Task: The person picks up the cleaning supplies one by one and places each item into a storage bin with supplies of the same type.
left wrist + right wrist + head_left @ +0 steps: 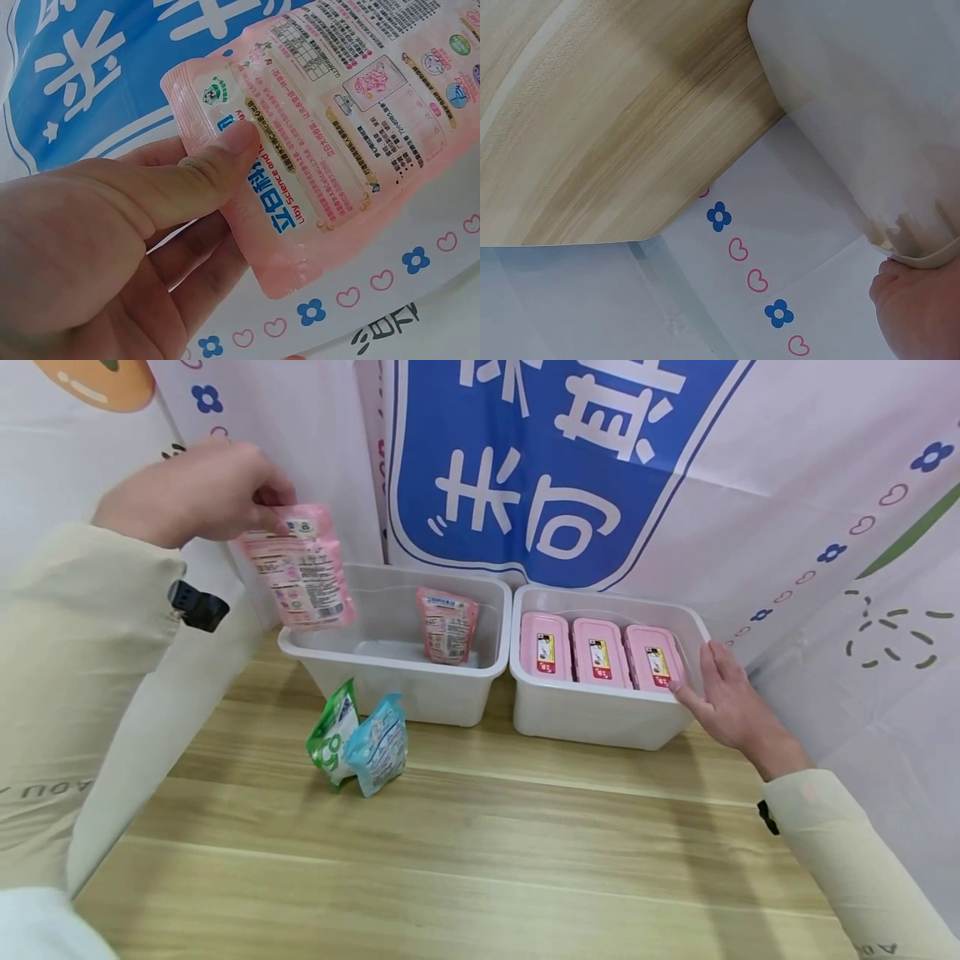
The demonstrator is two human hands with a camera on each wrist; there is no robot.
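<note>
Raised over the left end of the left white bin (390,681), my left hand (206,493) pinches a pink printed refill pouch (303,568) by one end. The left wrist view shows the thumb across the printed face of this pouch (337,135), the other fingers behind it. Another pink pouch (447,627) stands inside that bin, toward its right side. My right hand (723,697) holds the front right corner of the right white bin (592,718), its thumb and fingers over the rim. Several pink lidded boxes (600,652) stand in a row there.
On the wooden table (480,860), in front of the left bin, a green and white pouch (333,735) stands close against a light blue pouch (381,747). A printed white cloth (750,460) with a large blue panel hangs behind the bins and along the sides.
</note>
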